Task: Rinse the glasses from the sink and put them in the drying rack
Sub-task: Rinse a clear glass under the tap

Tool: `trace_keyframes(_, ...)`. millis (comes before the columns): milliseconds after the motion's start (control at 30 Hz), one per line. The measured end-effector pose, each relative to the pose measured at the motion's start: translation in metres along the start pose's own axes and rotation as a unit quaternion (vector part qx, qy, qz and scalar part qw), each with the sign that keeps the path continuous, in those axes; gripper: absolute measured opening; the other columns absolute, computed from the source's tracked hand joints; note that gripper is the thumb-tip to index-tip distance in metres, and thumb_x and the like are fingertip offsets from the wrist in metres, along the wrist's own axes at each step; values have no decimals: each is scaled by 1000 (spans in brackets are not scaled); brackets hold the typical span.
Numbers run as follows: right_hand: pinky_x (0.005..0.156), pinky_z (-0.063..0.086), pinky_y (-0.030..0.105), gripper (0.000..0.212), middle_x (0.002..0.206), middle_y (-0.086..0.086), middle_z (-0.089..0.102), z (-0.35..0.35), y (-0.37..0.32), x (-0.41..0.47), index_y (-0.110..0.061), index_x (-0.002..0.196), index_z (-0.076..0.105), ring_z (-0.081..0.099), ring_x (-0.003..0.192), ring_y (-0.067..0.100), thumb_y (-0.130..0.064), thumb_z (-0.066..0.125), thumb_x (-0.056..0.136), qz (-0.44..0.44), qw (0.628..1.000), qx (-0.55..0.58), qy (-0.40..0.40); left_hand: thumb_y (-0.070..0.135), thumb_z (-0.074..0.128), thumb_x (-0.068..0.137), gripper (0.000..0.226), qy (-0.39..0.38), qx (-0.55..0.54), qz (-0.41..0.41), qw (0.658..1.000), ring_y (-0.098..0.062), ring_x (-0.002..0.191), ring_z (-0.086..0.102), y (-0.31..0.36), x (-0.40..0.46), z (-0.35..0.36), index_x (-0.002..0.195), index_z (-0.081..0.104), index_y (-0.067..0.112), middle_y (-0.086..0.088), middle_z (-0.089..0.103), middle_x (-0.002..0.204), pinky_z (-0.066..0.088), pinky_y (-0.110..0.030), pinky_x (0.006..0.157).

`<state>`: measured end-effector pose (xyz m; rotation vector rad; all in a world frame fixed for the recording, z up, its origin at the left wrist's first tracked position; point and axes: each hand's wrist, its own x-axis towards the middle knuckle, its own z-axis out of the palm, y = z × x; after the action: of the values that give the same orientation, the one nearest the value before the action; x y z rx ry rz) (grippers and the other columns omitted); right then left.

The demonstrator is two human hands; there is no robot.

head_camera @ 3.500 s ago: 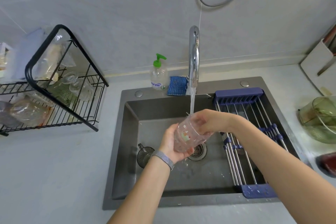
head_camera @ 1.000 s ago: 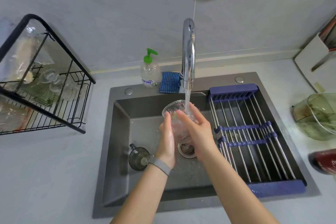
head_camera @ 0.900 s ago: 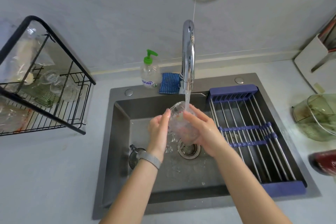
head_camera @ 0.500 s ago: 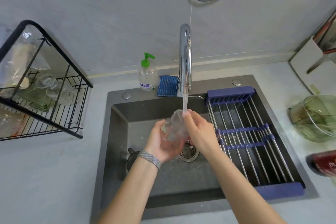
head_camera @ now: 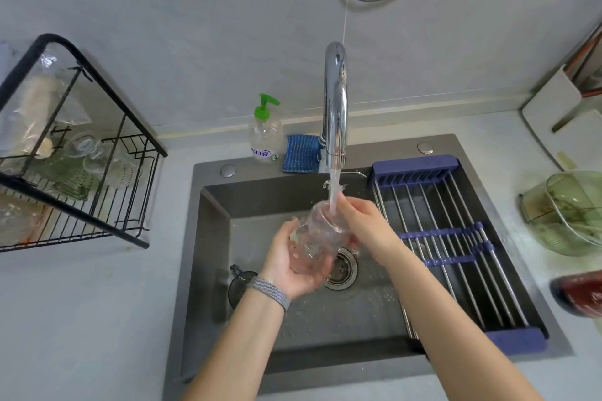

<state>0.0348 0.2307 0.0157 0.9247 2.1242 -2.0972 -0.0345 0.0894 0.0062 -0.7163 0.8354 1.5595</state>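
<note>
A clear patterned glass (head_camera: 317, 238) tilts under the running stream from the chrome faucet (head_camera: 335, 107), over the dark sink (head_camera: 215, 221). My left hand (head_camera: 293, 265) cups its base from below, fingers curled round it. My right hand (head_camera: 361, 225) grips it near the rim, where the water strikes. A second, dark-tinted glass (head_camera: 239, 283) lies on the sink floor to the left, partly hidden by my left wrist. The black wire drying rack (head_camera: 97, 179) stands on the counter at left with several glasses in it.
A blue roll-up rack (head_camera: 456, 238) spans the sink's right side. A soap bottle (head_camera: 264, 133) and blue sponge (head_camera: 301, 153) sit behind the sink. A green bowl (head_camera: 566, 212) and a red container (head_camera: 580, 293) stand on the right counter.
The glass has turned in my hands under the stream, from upright to tilted. My left hand has slid from the side to under the base; my right hand stays near the rim.
</note>
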Motion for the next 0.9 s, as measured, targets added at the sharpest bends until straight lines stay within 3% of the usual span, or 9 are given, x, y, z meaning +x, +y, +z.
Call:
trace_keyframes(67,73,59,32,64,111,12,68,-9,11,-6,-17,120,62,70,93,23,-66,61,79,-13,996,18,-84,53,64,84,41,87,181,131,971,-25,81,67,8,0,2,99,65,15,-9,68,94,61,-40,64)
trace_keyframes(200,104,47,40,88,130,-10,61,-6,30,-10,-29,135,47,59,120,9,-37,93,60,-30,984,-92,-149,57,58,86,38,135,606,345,704,-18,86,68,9,-7,22,108,59,26,5,67,94,59,-41,78)
trace_keyframes(233,105,47,39,93,129,-12,61,-1,32,-7,-33,136,46,58,120,6,-36,95,57,-42,982,-119,-137,65,48,87,46,121,644,347,672,-18,87,68,8,-9,27,111,59,27,6,67,93,58,-39,78)
trace_keyframes(267,102,49,37,92,126,-12,62,3,32,-7,-36,134,46,60,117,6,-36,95,56,-52,984,-126,-114,74,35,87,60,96,639,344,681,-19,92,68,7,-13,32,116,59,27,3,68,99,56,-41,82)
trace_keyframes(367,80,60,31,68,113,-5,68,2,33,-8,-32,117,53,69,97,11,-18,92,63,-49,998,-37,-27,71,12,92,71,72,432,312,843,-25,107,61,14,-21,37,135,49,28,-7,57,123,55,-50,86)
trace_keyframes(433,76,59,28,71,112,-2,69,0,41,-10,-27,118,53,71,94,11,-18,92,60,-50,999,16,15,59,9,99,67,91,361,295,880,-26,100,60,24,-25,32,137,48,20,-8,53,122,55,-42,75)
trace_keyframes(633,87,55,24,82,113,-4,69,15,59,-11,-25,125,52,69,100,7,-28,91,54,-64,996,41,40,40,27,106,44,148,458,285,829,-19,94,60,40,-11,13,110,61,14,-5,62,110,52,-33,76)
trace_keyframes(800,82,53,19,85,107,-6,70,18,65,-14,-25,124,53,68,99,6,-37,89,48,-68,993,71,63,19,49,100,16,136,581,315,738,-13,80,62,67,13,32,104,64,16,-2,65,93,54,-30,71)
trace_keyframes(900,82,55,24,87,109,-5,68,14,68,-16,-24,125,51,68,100,9,-35,89,47,-67,992,93,60,17,49,100,16,123,564,241,780,-13,72,57,79,24,60,96,64,14,-1,60,81,51,-27,69)
